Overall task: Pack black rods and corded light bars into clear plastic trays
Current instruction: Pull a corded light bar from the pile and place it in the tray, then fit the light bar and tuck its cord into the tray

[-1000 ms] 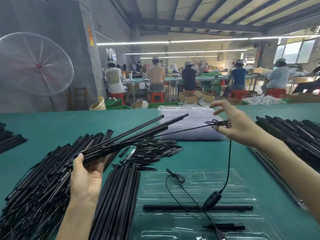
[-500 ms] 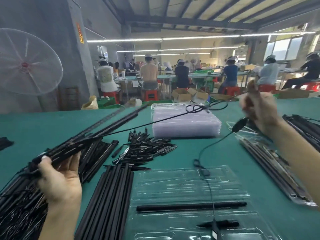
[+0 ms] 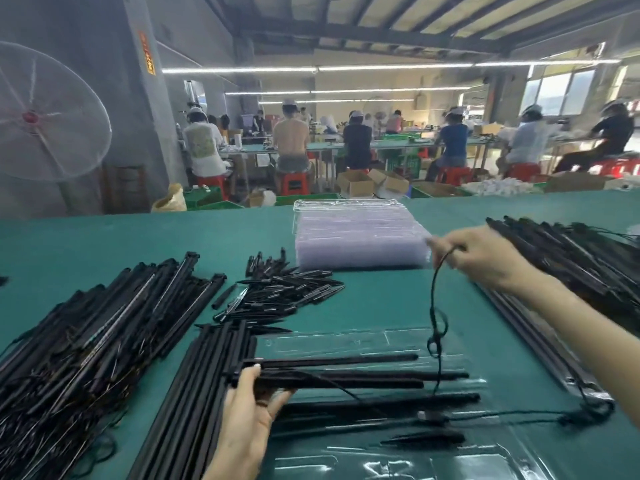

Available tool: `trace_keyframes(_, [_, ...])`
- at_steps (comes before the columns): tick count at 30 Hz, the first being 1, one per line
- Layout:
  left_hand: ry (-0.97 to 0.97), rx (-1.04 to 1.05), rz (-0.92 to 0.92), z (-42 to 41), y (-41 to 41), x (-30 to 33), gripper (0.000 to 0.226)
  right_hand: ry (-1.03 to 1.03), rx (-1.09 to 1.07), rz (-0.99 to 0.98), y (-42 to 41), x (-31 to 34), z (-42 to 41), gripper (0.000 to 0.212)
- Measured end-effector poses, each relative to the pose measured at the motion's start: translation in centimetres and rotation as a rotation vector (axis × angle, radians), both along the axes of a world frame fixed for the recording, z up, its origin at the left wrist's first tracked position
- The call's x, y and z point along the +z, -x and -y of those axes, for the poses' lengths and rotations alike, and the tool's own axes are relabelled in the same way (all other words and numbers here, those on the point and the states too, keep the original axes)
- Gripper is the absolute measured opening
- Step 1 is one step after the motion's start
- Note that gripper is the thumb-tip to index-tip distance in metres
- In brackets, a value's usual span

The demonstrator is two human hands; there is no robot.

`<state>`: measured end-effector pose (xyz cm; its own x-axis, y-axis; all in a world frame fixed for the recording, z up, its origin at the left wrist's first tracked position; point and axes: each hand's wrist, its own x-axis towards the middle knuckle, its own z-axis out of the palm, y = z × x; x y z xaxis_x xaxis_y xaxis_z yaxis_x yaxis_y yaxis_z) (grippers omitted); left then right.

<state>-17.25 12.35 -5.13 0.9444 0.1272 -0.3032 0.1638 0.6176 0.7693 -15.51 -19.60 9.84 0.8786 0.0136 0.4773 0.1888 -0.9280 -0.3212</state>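
We hold a small bundle of light bars (image 3: 332,375) by its left end in the left hand (image 3: 247,420), fingers curled under and thumb on top, the bars lying level across the clear tray (image 3: 346,344) at the near edge of the worktop (image 3: 381,299). The right hand (image 3: 481,256) is raised above the worktop's right side, its fingers pinching the cord (image 3: 437,306), which hangs in a loose loop down to the tray. Judgement: the step is seating the bars in the tray's long slots. It will go best if we keep the cord lifted clear until the bars are down, lower them parallel to the slots, then coil the cord into its own pocket. The bars are stiff, slim, matt black and straight; the cord is thin, limp and prone to tangle. The tray is thin, glossy, moulded plastic, likely to flex under pressure, so we press lightly. One rod (image 3: 381,398) already lies across the tray. Loose rods (image 3: 187,393) are stacked just left of it, a tangled heap of corded bars (image 3: 86,341) fills the left side, and spare trays (image 3: 360,244) sit stacked toward the far edge.
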Motion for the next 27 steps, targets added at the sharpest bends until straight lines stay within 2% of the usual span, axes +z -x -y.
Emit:
trace_keyframes(2, [-0.030, -0.047, -0.037, 0.3, 0.1, -1.0, 0.010, 0.046, 0.093, -0.235, 0.4, -2.8, -1.3, 0.053])
trace_keyframes(4, [-0.058, -0.096, -0.078, 0.0, 0.1, -2.1, 0.015, 0.153, 0.165, -0.375, 0.6, -5.3, -2.2, 0.044])
trace_keyframes(7, [-0.131, -0.253, -0.107, -1.0, 0.3, -2.7, 0.017, 0.398, 0.291, -0.465, 1.2, -9.6, -3.2, 0.049])
trace_keyframes(10, [-0.240, -0.382, -0.082, -1.7, 0.5, -2.3, 0.027, 0.455, 0.342, -0.529, 1.9, -12.1, -3.2, 0.052])
trace_keyframes(12, [-0.318, -0.384, -0.059, -2.0, 0.5, -2.0, 0.036, 0.455, 0.334, -0.519, 2.2, -12.9, -2.5, 0.062])
trace_keyframes(14, [-0.302, -0.373, -0.034, -2.3, 0.4, -1.7, 0.028, 0.481, 0.317, -0.508, 2.5, -13.5, -1.8, 0.076])
trace_keyframes(16, [-0.237, -0.383, -0.033, -2.4, 0.3, -1.2, 0.021, 0.456, 0.314, -0.494, 2.9, -13.8, -1.2, 0.079])
trace_keyframes(19, [-0.206, -0.448, -0.034, -2.3, 0.3, -0.6, 0.024, 0.352, 0.315, -0.431, 3.9, -13.9, -0.6, 0.062])
trace_keyframes(22, [-0.206, -0.485, -0.030, -2.0, 0.3, -0.5, 0.022, 0.332, 0.326, -0.374, 4.7, -13.7, -0.4, 0.046])
trace_keyframes(27, [-0.148, -0.514, -0.039, -2.1, 0.4, -1.3, 0.025, 0.387, 0.275, -0.357, 6.0, -13.5, -0.7, 0.043])
